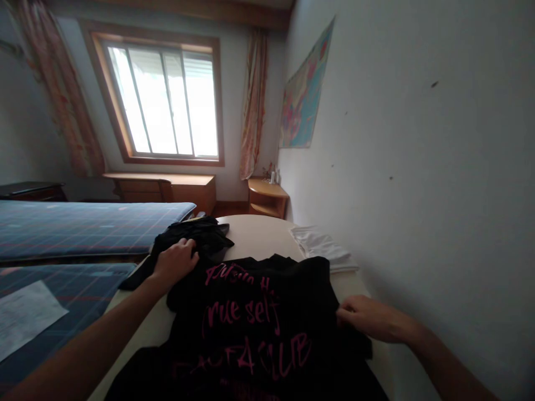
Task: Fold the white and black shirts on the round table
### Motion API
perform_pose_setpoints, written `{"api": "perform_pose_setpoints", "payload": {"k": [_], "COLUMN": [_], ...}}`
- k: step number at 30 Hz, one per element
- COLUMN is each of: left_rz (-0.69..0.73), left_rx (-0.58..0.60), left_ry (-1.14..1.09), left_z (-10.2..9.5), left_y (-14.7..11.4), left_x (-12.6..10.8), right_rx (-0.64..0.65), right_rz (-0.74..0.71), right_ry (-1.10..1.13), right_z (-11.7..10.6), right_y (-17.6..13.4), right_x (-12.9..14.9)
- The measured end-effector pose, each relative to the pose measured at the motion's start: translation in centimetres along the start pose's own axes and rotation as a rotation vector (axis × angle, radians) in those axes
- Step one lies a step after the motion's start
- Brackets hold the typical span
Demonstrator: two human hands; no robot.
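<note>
Black shirt (pixel 251 356) spread over the near part of a pale table (pixel 259 231), bottom running out of the frame, pink lettering (pixel 242 314) facing up — "rue self" readable in the middle, "CLUB" lower down, other words creased or dim. Right hand (pixel 370 317): thumb and fingers pinched together on the shirt's right edge, cloth also showing below the hand. Left hand (pixel 178 259): fingers bent, palm down, at the shirt's upper left where it meets a heap of dark clothes (pixel 200 231) — cannot tell whether it grips cloth or just rests there. Heap sits crumpled on the table's left side. White cloth (pixel 321 248) lies flat on the right side of the table, near the wall (pixel 418 223), just beyond the shirt's upper right corner. Left of the table, two blue checked mattresses (pixel 83 228), one behind the other; a sheet of paper (pixel 31 314) lies on the nearer one. Further back: wooden desk (pixel 190 186) under a bright window (pixel 167 106), patterned curtains (pixel 254 100) at both sides, corner cabinet (pixel 267 188) with small items on top, map (pixel 305 94) on the right wall.
</note>
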State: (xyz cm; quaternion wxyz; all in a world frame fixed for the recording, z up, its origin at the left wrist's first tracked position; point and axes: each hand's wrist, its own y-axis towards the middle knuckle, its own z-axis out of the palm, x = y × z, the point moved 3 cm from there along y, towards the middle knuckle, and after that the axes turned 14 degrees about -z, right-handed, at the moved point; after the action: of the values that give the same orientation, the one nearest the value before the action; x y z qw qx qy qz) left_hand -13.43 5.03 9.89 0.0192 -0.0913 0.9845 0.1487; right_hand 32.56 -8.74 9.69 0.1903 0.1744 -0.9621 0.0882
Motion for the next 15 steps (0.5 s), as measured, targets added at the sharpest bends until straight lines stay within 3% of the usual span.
{"api": "perform_pose_setpoints", "payload": {"k": [2,4,6,8,10,15], "left_rz": [0.221,0.368,0.386,0.407,0.471,0.595], "left_rx": [0.008,0.097,0.224,0.327,0.378,0.476], "left_ry": [-0.108,-0.189,-0.211,-0.217,-0.246,-0.408], "left_z": [0.4,1.3,2.5,3.2,3.1,1.5], "left_y": [-0.2,-0.6,-1.0,-1.8,-2.7,-3.7], "left_x": [-2.7,-5.0,-6.5,-7.6,-8.2,-8.1], "right_rx": [-0.014,-0.231,-0.486,-0.602,-0.568,-0.335], "right_rz": [0.039,0.02,-0.041,-0.158,-0.181,-0.013], "right_ry": [-0.017,-0.093,-0.162,-0.213,-0.227,-0.232], "right_z": [-0.5,-1.3,-1.6,-1.2,-0.3,1.6], "right_y": [1.1,2.8,4.7,6.5,7.8,8.8], "right_x": [0.6,1.1,1.3,1.2,0.8,0.1]}}
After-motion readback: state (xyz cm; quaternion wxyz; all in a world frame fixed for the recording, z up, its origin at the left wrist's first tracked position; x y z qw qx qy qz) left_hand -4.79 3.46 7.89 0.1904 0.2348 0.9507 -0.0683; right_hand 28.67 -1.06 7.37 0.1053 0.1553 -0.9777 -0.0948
